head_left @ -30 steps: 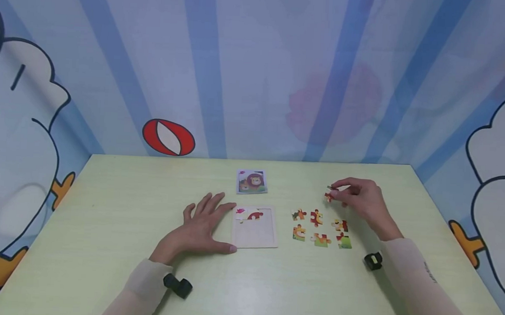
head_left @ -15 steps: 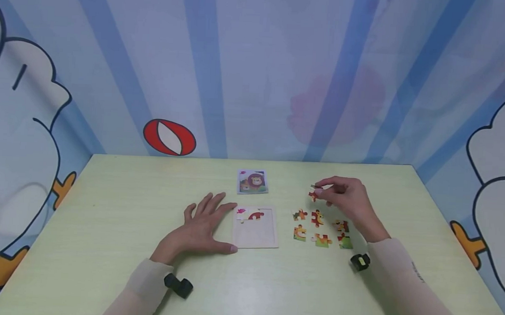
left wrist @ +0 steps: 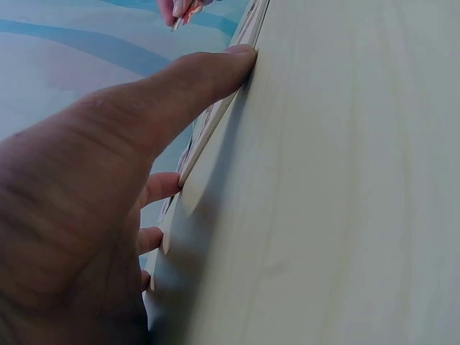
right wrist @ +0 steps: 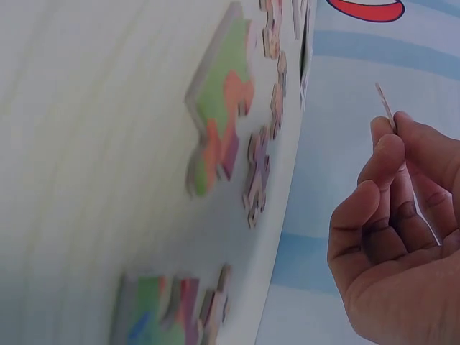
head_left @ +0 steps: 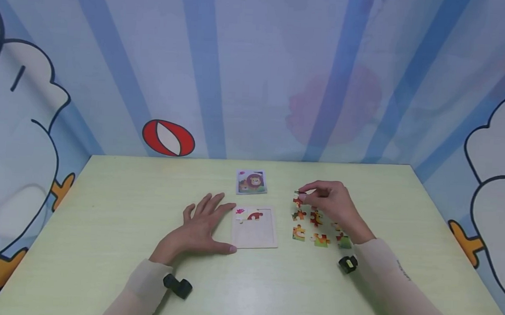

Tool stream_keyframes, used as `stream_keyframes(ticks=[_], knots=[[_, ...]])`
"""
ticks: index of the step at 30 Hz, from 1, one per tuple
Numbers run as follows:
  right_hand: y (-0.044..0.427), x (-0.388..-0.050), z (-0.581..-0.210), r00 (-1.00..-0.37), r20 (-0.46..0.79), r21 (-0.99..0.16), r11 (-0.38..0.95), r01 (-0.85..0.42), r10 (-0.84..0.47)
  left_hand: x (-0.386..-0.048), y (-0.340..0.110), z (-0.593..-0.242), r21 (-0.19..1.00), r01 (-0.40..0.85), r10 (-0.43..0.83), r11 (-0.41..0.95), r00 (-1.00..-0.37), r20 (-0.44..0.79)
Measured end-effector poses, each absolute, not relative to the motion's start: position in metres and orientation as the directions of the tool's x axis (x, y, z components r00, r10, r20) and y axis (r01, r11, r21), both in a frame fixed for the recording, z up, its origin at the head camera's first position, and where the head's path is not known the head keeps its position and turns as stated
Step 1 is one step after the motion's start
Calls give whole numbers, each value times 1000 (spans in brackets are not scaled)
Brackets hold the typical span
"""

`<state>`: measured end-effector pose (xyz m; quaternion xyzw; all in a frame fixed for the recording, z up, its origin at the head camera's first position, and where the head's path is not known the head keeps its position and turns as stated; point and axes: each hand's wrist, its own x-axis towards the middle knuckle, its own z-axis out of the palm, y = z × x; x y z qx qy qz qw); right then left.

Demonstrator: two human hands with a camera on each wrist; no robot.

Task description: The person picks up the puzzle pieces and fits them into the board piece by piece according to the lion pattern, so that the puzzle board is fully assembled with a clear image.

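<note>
Between thumb and forefinger my right hand (head_left: pixel 333 203) pinches a puzzle piece (head_left: pixel 297 200), held up off the table behind the loose pieces. Seen edge-on in the right wrist view, that piece (right wrist: pixel 386 104) looks thin and flat. My left hand (head_left: pixel 199 228) lies spread at the left side of the puzzle tray (head_left: pixel 254 248), thumb at its near corner and forefinger at its far corner. In the left wrist view the thumb (left wrist: pixel 208 79) touches the tray's edge. Joined pieces (head_left: pixel 249 215) with a pink flower and a red-brown shape fill the tray's top left.
Several loose puzzle pieces (head_left: pixel 321 240) lie in two rows right of the tray, some partly under the right hand. A lion picture card (head_left: pixel 252 182) lies behind the tray. Beyond the table (head_left: pixel 117 207) hangs a striped blue backdrop (head_left: pixel 256 81).
My right hand has moved left, and slightly nearer at the end, carrying the pinched puzzle piece toward the tray. The left hand and tray have stayed in place.
</note>
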<state>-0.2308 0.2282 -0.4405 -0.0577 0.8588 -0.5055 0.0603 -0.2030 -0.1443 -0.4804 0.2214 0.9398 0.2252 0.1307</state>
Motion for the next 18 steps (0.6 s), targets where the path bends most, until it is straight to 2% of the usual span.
stream_keyframes(ticks=[18], knots=[[193,-228,-448,-965,-111,-892,453,-8,-237,-203,-144,-478,488,352,477,799,-865,-156]])
